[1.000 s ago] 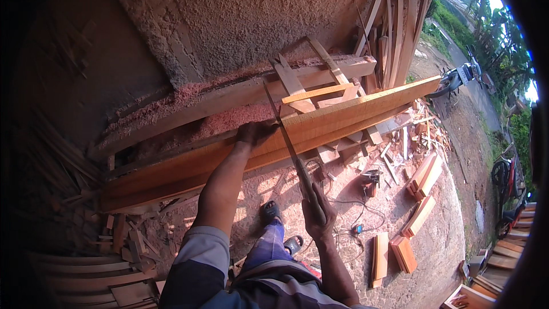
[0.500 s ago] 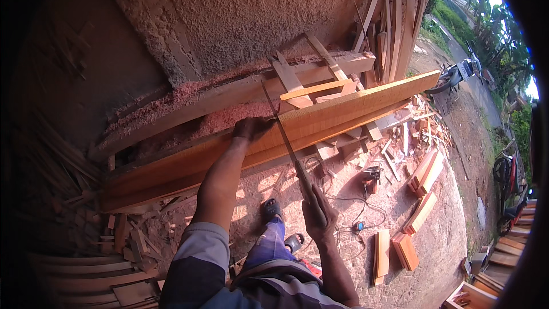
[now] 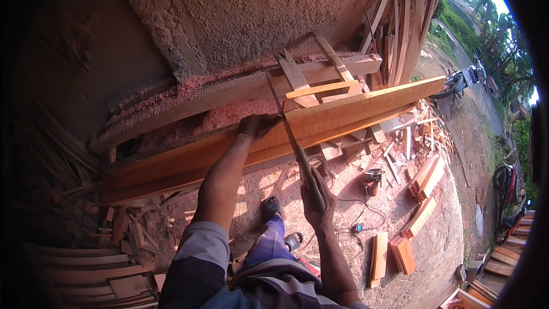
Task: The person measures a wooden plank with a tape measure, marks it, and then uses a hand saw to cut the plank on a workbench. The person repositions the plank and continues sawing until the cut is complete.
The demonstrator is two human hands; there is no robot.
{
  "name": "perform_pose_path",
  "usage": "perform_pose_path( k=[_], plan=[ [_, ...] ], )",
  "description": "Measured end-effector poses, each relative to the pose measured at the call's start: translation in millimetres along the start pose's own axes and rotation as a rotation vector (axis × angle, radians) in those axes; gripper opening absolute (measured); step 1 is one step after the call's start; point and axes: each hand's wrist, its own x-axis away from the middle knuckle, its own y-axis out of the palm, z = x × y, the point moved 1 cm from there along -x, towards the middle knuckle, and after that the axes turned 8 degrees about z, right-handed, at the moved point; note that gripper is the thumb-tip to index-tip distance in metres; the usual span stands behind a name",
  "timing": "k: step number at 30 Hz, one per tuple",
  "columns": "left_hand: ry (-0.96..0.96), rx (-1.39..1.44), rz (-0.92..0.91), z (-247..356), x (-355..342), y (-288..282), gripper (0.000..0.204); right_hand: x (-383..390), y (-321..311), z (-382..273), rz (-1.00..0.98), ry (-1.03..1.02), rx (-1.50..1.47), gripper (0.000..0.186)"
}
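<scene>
Here, the right hand (image 3: 319,205) grips a handsaw (image 3: 292,140) set across a plank (image 3: 354,111); the left hand (image 3: 257,126) rests alongside, grip too shadowed to judge. Straight strokes clear of it look safest.

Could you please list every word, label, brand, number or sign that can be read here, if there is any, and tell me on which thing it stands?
No text can be read in this view.
Parked motorbike: its pale panel is too small and blurred to read.
Dark device on the ground: any marking is too small to tell.
Saw and orange plank: no writing visible.
</scene>
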Motion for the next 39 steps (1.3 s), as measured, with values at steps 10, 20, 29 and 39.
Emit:
perform_pose_path(
  k=[10,20,29,39],
  plan=[
    [-0.028,-0.111,-0.075,-3,17,-12,0.101,-17,13,1,0.036,-0.040,-0.042,0.046],
    [0.066,-0.102,-0.171,-19,-9,-11,0.095,22,-17,-10,-0.037,0.013,0.001,0.047],
    [0.061,-0.083,-0.011,1,22,-16,0.090,16,-14,-16,0.021,-0.054,0.022,0.052],
    [-0.016,-0.084,-0.086,-7,2,-25,0.089,79,-59,-12,-0.021,0.022,0.095,0.051]
  ],
)
